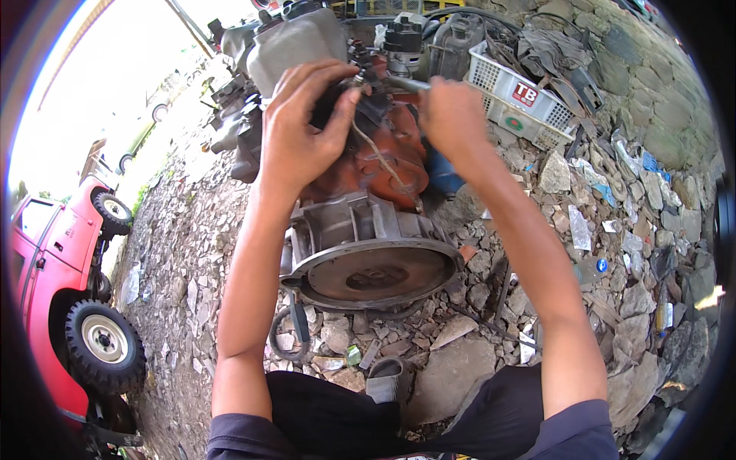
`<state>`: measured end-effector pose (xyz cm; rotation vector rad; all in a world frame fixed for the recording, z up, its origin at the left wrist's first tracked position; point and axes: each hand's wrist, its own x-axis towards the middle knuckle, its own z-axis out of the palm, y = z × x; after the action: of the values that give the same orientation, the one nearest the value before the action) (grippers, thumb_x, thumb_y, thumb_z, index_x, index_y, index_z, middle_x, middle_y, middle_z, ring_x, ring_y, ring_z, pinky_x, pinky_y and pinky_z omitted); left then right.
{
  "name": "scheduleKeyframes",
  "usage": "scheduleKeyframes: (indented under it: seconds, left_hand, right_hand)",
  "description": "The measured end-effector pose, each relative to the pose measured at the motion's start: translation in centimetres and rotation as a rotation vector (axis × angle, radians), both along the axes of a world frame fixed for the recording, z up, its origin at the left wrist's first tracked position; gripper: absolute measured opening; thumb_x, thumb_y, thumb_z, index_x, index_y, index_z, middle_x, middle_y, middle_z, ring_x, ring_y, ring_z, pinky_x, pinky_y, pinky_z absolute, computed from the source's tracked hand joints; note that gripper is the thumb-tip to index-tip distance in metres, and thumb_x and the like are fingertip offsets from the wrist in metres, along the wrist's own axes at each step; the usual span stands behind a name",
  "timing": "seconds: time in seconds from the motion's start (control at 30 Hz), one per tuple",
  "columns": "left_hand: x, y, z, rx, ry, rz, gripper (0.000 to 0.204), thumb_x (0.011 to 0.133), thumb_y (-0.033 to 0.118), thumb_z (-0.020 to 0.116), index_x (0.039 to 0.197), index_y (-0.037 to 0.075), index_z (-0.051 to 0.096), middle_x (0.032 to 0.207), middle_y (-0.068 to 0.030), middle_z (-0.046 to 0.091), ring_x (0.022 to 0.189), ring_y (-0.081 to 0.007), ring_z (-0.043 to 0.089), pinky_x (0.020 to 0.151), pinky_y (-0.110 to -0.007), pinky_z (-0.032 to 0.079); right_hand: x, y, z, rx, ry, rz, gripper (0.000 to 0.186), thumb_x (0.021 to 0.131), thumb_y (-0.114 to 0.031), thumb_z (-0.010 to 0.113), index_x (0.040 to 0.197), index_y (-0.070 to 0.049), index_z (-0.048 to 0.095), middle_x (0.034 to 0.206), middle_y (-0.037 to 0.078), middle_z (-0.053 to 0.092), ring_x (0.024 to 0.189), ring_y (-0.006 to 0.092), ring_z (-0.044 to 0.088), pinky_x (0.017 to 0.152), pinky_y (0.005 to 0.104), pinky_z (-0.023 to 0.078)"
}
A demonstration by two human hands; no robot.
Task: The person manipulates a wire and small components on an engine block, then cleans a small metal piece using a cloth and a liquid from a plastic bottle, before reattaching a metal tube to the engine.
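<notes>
A rusty orange engine block [399, 157] with a grey bell housing and round flywheel [376, 274] stands on stony ground in front of me. My left hand [307, 126] rests on the top of the engine, fingers curled around a dark part with a thin wire [379, 157] hanging from it. My right hand [452, 115] is closed on a metal tool handle [406, 84] that points left toward the same spot. Both forearms reach up from the lower edge.
A white plastic crate [517, 103] with rags and parts sits at the back right. Grey engine parts [295, 42] lie behind the engine. A red vehicle [61, 261] stands at the left. Loose stones and litter [613, 230] cover the ground.
</notes>
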<state>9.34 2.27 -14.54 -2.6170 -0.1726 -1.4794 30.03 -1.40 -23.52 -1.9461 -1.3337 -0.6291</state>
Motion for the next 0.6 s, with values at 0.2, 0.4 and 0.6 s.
scheduleKeyframes:
  seconds: [0.2, 0.4, 0.6]
  left_hand:
    - [0.0, 0.6, -1.0, 0.079, 0.042, 0.044, 0.025, 0.079, 0.009, 0.073, 0.103, 0.004, 0.07, 0.111, -0.0069, 0.065, 0.108, -0.0276, 0.06, 0.096, -0.039, 0.045]
    - [0.3, 0.8, -0.9, 0.083, 0.08, 0.061, 0.028, 0.076, 0.012, 0.075, 0.102, 0.004, 0.07, 0.111, -0.0057, 0.065, 0.111, -0.0265, 0.058, 0.098, -0.04, 0.041]
    - [0.2, 0.5, -0.5, -0.04, 0.124, 0.046, 0.029, 0.076, 0.011, 0.075, 0.103, 0.002, 0.07, 0.113, -0.0071, 0.066, 0.113, -0.0283, 0.057, 0.099, -0.04, 0.041]
  right_hand:
    - [5.2, -11.1, 7.2, 0.09, 0.314, 0.357, 0.034, 0.097, -0.029, 0.061, 0.108, 0.002, 0.068, 0.085, 0.013, 0.069, 0.082, 0.0208, 0.066, 0.075, 0.0349, 0.05]
    - [3.5, -17.8, 7.5, 0.069, 0.445, 0.504, 0.034, 0.1, -0.029, 0.06, 0.112, 0.001, 0.067, 0.093, 0.005, 0.066, 0.088, 0.0112, 0.059, 0.084, 0.0271, 0.045]
    - [3.7, -16.9, 5.8, 0.172, 0.466, 0.53, 0.035, 0.101, -0.028, 0.06, 0.119, 0.001, 0.065, 0.101, 0.005, 0.067, 0.093, 0.0121, 0.059, 0.088, 0.0277, 0.045]
